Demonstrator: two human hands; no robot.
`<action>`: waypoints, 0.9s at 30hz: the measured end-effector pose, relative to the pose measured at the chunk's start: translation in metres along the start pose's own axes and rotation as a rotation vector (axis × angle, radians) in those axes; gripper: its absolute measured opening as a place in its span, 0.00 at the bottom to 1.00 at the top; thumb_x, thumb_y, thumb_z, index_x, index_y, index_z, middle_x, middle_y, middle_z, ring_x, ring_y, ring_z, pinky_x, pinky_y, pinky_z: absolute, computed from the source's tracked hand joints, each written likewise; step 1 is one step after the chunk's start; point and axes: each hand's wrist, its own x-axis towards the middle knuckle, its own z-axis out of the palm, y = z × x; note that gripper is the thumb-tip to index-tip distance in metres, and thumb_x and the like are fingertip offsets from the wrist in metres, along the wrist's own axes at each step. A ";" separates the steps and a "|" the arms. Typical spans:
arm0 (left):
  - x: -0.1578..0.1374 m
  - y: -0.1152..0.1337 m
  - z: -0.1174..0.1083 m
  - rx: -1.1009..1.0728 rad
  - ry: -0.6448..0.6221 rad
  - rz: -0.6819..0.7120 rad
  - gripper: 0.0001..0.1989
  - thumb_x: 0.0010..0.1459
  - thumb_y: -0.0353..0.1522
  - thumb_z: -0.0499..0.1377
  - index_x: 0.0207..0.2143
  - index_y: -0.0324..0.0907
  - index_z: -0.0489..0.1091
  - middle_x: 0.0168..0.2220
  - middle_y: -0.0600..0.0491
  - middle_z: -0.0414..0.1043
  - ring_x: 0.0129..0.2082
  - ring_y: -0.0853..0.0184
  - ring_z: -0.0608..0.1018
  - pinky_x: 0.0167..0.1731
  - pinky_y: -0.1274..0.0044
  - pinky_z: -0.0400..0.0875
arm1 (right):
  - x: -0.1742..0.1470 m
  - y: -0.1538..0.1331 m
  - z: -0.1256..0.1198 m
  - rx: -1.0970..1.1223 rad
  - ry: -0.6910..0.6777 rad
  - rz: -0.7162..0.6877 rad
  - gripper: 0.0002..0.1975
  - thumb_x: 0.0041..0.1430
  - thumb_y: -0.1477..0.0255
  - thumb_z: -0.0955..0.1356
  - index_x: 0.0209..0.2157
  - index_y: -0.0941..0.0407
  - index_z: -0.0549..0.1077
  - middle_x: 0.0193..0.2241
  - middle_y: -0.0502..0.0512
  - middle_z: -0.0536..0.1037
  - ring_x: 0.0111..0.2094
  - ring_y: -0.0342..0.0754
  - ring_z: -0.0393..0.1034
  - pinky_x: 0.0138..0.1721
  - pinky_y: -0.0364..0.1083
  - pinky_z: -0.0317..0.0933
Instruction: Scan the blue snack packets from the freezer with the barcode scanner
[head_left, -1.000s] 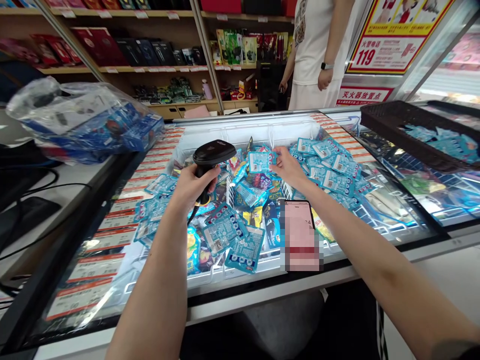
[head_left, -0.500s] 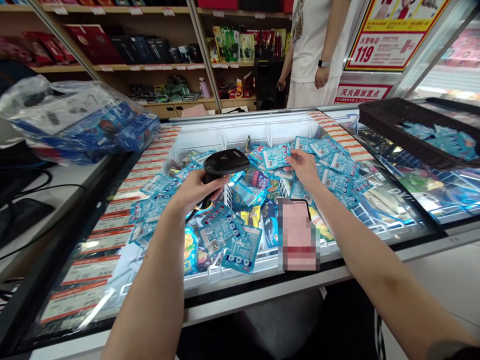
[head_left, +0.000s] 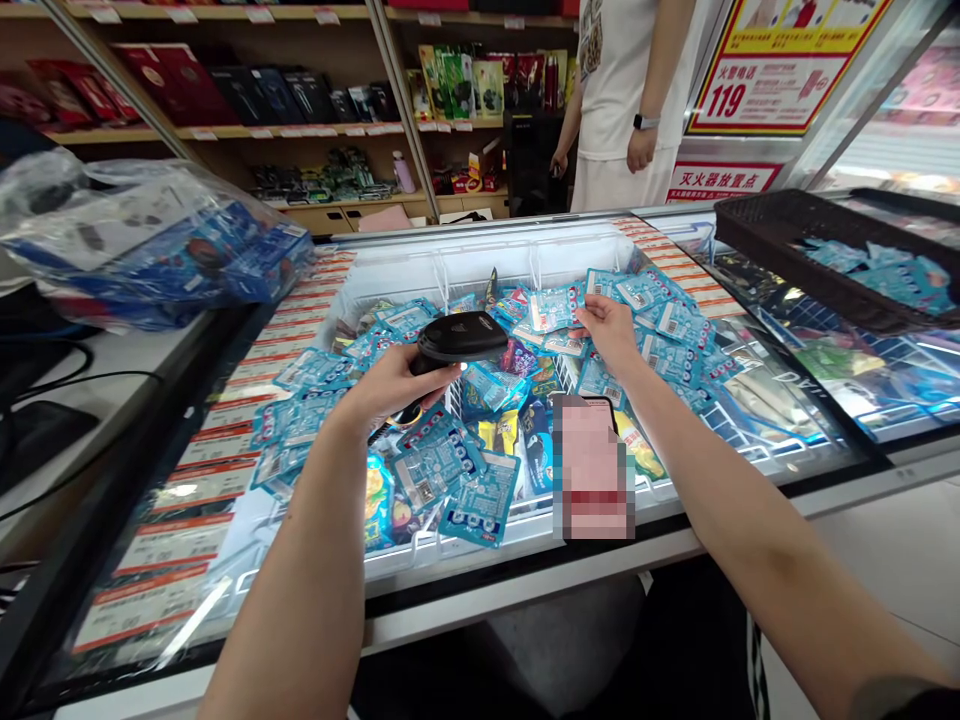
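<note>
My left hand is wrapped round a black barcode scanner, whose head hangs over the chest freezer and points toward the right. My right hand pinches the right edge of a blue snack packet; the packet lies tilted among others, with its printed side up. To the right of that hand, more blue packets overlap on the glass. Another heap of blue packets lies left of my left forearm, and a blue packet rests flat near the front rim.
A phone with a blurred screen lies at the freezer's front edge. On the left sits a clear plastic bag of blue boxes; on the right, a dark basket holds blue packets. A person in white stands behind the freezer.
The scanner in my left hand has shifted slightly right and down, nearer the packet. My right hand keeps its pinch on the packet, with little movement.
</note>
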 end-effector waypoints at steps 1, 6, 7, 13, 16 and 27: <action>0.000 0.000 0.000 0.001 -0.003 0.002 0.17 0.55 0.42 0.59 0.20 0.40 0.67 0.15 0.54 0.66 0.16 0.71 0.67 0.19 0.79 0.61 | 0.000 0.001 0.000 0.012 -0.001 -0.011 0.16 0.48 0.64 0.70 0.39 0.56 0.74 0.36 0.53 0.78 0.27 0.49 0.74 0.33 0.55 0.74; 0.000 0.001 0.000 -0.001 -0.018 0.011 0.17 0.55 0.42 0.59 0.21 0.40 0.67 0.15 0.55 0.66 0.17 0.71 0.67 0.20 0.79 0.61 | 0.002 0.006 0.000 0.026 -0.007 -0.039 0.16 0.48 0.64 0.71 0.39 0.57 0.73 0.34 0.53 0.78 0.24 0.48 0.73 0.30 0.54 0.74; 0.000 0.001 0.000 -0.008 -0.013 0.007 0.17 0.55 0.42 0.59 0.22 0.40 0.67 0.16 0.55 0.66 0.17 0.72 0.67 0.20 0.79 0.61 | 0.002 0.006 0.000 0.016 -0.009 -0.036 0.17 0.48 0.64 0.71 0.39 0.57 0.73 0.35 0.53 0.78 0.24 0.48 0.73 0.30 0.54 0.74; 0.000 0.002 0.000 -0.055 0.035 -0.030 0.16 0.54 0.42 0.61 0.23 0.39 0.67 0.17 0.55 0.66 0.17 0.72 0.68 0.19 0.80 0.59 | 0.005 0.005 -0.006 -0.050 0.002 -0.062 0.21 0.51 0.61 0.70 0.45 0.58 0.73 0.37 0.56 0.78 0.24 0.49 0.74 0.31 0.54 0.74; 0.000 0.002 0.001 -0.070 0.136 -0.050 0.16 0.54 0.42 0.60 0.24 0.39 0.66 0.16 0.55 0.66 0.17 0.73 0.67 0.18 0.80 0.58 | 0.009 0.002 -0.019 -0.140 0.093 -0.133 0.27 0.54 0.60 0.68 0.53 0.57 0.68 0.34 0.55 0.76 0.24 0.50 0.74 0.31 0.54 0.74; 0.002 -0.002 0.000 -0.158 0.386 -0.057 0.13 0.52 0.39 0.61 0.24 0.39 0.65 0.16 0.56 0.63 0.15 0.74 0.65 0.17 0.80 0.59 | 0.033 0.003 -0.089 -0.707 0.525 -0.273 0.27 0.66 0.57 0.56 0.56 0.62 0.67 0.40 0.63 0.74 0.39 0.54 0.71 0.43 0.60 0.67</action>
